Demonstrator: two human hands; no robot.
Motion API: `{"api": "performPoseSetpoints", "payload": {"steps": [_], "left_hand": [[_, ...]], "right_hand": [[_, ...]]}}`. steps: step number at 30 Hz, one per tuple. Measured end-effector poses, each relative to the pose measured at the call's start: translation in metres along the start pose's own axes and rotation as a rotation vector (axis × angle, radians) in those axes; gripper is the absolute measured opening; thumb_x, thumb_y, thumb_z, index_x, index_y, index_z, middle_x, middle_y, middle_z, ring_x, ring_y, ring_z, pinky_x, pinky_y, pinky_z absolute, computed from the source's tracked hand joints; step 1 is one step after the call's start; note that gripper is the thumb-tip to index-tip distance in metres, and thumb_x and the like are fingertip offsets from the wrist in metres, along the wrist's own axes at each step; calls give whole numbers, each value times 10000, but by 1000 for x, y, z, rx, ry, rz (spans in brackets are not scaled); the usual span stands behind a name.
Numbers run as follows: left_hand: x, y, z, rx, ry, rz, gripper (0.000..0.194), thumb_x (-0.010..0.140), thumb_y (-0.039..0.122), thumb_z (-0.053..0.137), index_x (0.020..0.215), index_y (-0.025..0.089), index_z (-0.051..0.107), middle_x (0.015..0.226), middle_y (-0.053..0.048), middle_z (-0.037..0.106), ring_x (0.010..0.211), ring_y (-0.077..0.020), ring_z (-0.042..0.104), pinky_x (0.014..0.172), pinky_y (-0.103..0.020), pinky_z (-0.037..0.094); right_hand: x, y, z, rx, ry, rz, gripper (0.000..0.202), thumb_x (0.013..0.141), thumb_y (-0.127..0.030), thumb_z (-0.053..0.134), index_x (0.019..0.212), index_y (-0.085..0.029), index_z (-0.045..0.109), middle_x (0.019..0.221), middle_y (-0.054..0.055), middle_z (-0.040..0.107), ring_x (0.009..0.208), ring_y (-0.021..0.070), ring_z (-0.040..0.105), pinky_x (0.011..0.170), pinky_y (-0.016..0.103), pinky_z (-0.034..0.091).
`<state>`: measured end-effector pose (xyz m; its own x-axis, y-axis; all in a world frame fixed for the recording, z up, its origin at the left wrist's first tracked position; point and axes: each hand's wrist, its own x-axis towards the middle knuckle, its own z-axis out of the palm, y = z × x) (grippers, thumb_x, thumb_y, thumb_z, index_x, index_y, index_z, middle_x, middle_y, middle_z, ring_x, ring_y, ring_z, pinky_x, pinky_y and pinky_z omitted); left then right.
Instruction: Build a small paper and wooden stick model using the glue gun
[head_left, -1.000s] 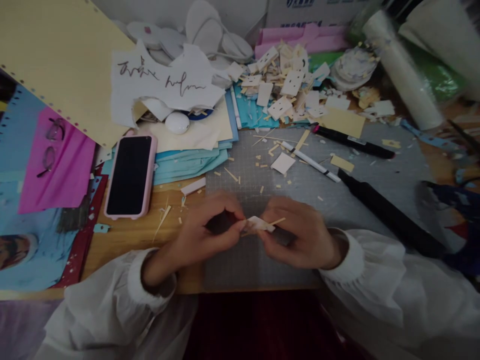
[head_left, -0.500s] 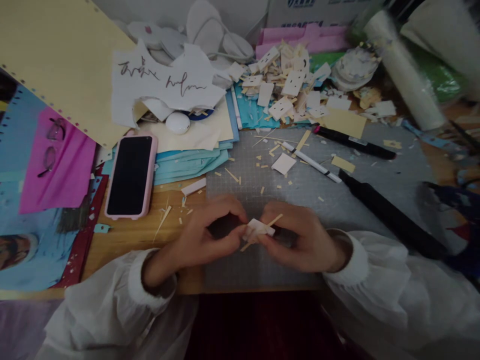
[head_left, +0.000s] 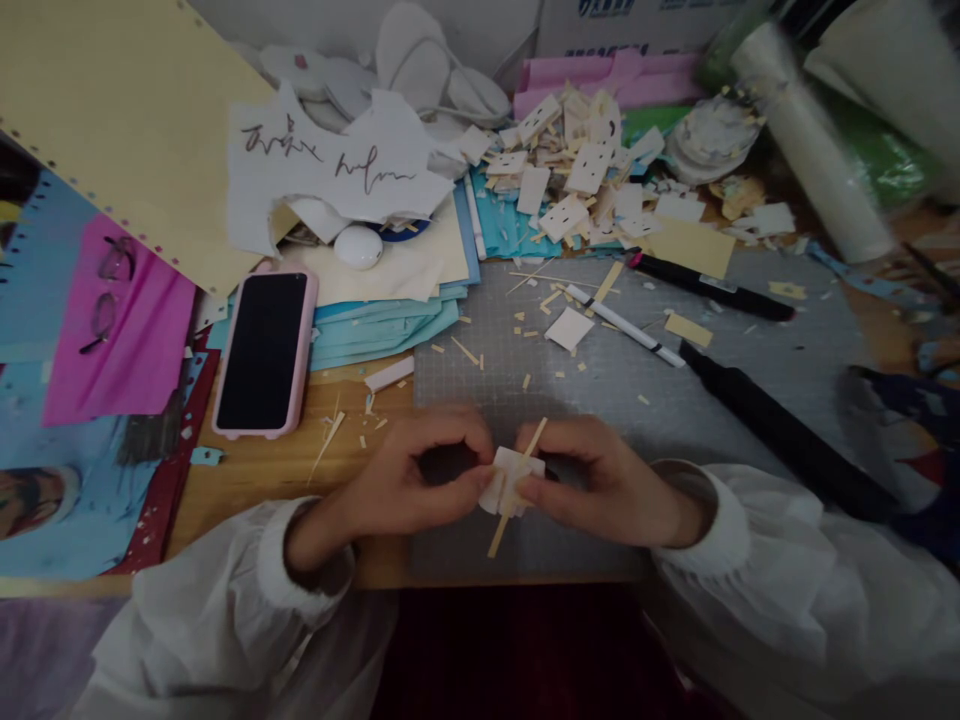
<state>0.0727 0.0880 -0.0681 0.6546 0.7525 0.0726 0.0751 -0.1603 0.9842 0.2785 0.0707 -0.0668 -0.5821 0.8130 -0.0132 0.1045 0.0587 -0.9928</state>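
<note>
Between both hands, over the front part of the grey cutting mat, is a small white paper piece (head_left: pixel 514 467) with a thin yellow strip (head_left: pixel 496 537) lying slantwise across it. My left hand (head_left: pixel 420 470) pinches the paper's left edge between thumb and index finger. My right hand (head_left: pixel 600 482) grips its right side, the thumb pressing on the strip and the paper. The other fingers of each hand curl in and are partly hidden.
The grey mat (head_left: pixel 465 390) bears yellow scraps, a white square (head_left: pixel 569 328), a white pen (head_left: pixel 622 325) and black markers. Behind lies a pile of small paper pieces (head_left: pixel 577 165). A phone (head_left: pixel 264 350) rests at the left, near pink paper (head_left: pixel 142 350).
The white piece has turned so that its flat face shows more. The yellow strip across it now stands steeper, and more of its length is visible. Both hands have barely moved.
</note>
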Motion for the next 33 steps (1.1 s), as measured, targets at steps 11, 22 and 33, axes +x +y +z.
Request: {"api": "performPoseSetpoints", "payload": {"steps": [11,22,33], "left_hand": [[1,1,3,-51,18,2,74,822,151,583,752,173,576,732,-21,586,665,-125,550,600,-247,439],[-3,1,3,27,67,-59,100,849,211,587,763,160,597,753,-32,601,689,-136,558,622,-253,437],[-1,2,-9,-33,66,-61,263,892,373,519,909,167,682,887,-74,672,860,-212,612,788,-317,460]], "right_hand": [[-1,-1,0,-42,-12,-47,121,843,-197,571,726,-165,572,593,-50,485,530,67,425,491,194,365],[0,4,1,-86,27,-44,120,852,-204,563,744,-155,585,611,-32,512,550,75,442,503,198,376],[1,7,3,-70,188,-64,206,875,-353,585,834,-157,634,701,8,601,618,106,515,559,230,439]]}}
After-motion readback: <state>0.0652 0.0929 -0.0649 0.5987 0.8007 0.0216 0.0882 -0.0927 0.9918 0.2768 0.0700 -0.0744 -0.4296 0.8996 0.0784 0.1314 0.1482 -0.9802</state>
